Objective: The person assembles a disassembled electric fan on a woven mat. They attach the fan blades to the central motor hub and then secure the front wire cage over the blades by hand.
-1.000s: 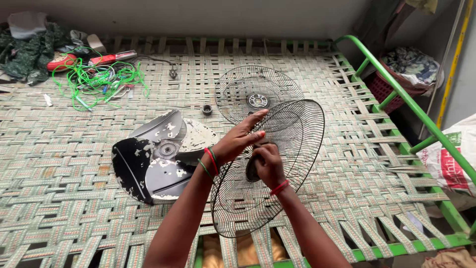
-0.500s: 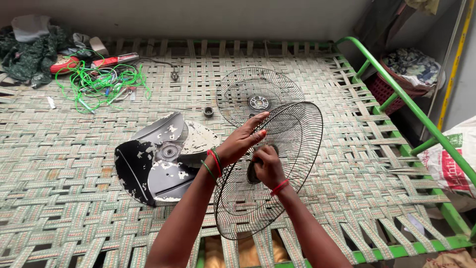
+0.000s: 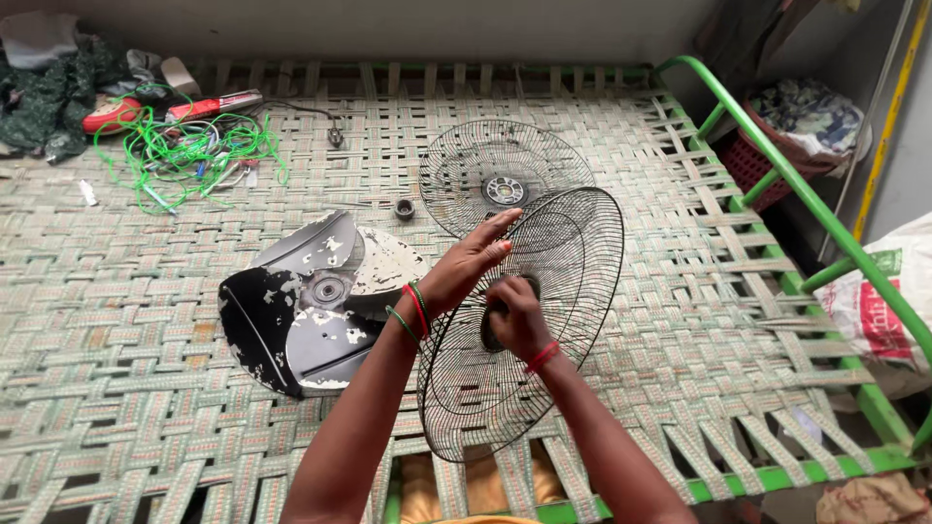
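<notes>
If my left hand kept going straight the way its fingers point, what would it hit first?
Probably the second wire fan guard lying flat on the woven cot. The left hand rests open against the tilted fan guard, fingers aimed up-right toward it; depth is unclear.

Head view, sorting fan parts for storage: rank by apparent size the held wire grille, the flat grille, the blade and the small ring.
1. Held black wire grille, though nearest the camera.
2. Peeling black fan blade and flat wire grille: alike, unranked.
3. Small dark ring.

Both hands point(image 3: 490, 291) hold a tilted wire fan guard point(image 3: 544, 320) (black).
</notes>
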